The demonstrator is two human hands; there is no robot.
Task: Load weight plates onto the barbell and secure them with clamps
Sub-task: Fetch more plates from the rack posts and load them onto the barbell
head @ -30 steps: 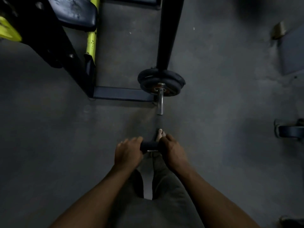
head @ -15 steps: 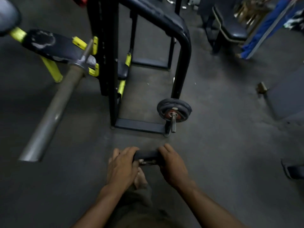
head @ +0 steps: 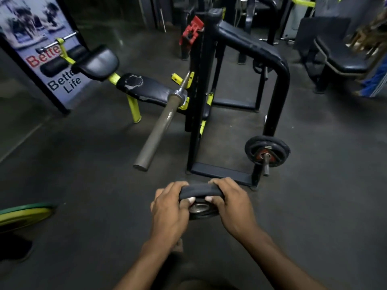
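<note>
Left hand (head: 169,208) and right hand (head: 231,204) each clamp a side of a small black plate (head: 201,200), thumbs on its near face beside the bore, fingers over the top rim. Plate held in the air, between both hands. Barbell (head: 159,126) sleeve end bare at 11 o'clock from the plate, apart from it. Rack (head: 272,84) at 12 o'clock. Peg at 1 o'clock carries stored plates (head: 267,151). Red clamp (head: 191,31) hangs on the upright. Green-yellow plate (head: 23,214) at 9 o'clock on the floor.
</note>
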